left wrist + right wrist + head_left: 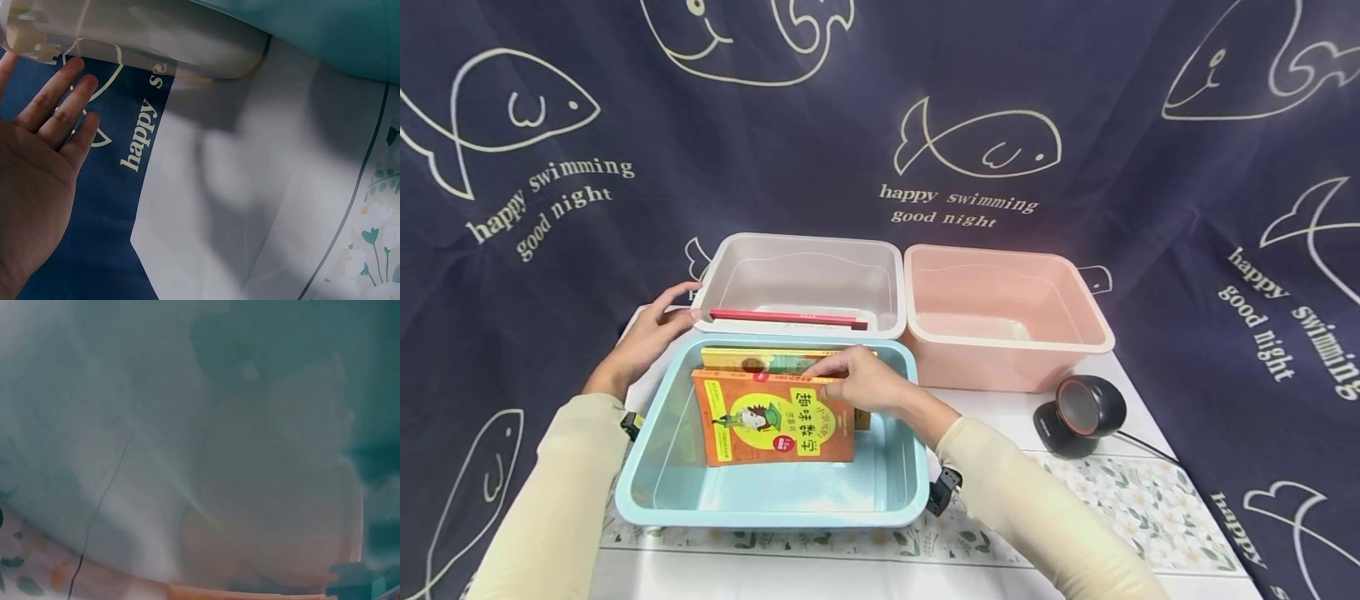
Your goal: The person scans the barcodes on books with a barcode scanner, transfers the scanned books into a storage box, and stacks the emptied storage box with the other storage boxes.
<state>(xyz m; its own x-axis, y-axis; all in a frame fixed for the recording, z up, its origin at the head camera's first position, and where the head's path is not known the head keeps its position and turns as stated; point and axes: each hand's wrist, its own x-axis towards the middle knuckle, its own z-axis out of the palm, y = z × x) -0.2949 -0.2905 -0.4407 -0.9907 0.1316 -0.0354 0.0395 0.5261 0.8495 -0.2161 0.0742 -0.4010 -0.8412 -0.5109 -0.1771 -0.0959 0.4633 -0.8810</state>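
In the head view, an orange book (pixel 778 419) with a cartoon figure on its cover stands upright inside the light blue bin (pixel 767 518). My right hand (pixel 868 381) pinches its top edge near the right corner, thumb on the front cover. Directly behind it stands a yellow and green book (pixel 726 359), mostly covered. My left hand (pixel 651 337) has its fingers extended at the left rim of the greyish-white bin (pixel 808 275). The left wrist view shows the palm and fingers (pixel 59 115) beside that bin's outer wall. The right wrist view is filled by the blue bin's wall (pixel 156 425).
A red-edged book (pixel 790 317) lies at the near side of the greyish-white bin. The pink bin (pixel 1007 362) stands to its right. A black round device (pixel 1086 408) with a cable sits on the white table (pixel 700 575) at right. A dark fish-print curtain (pixel 820 158) hangs behind.
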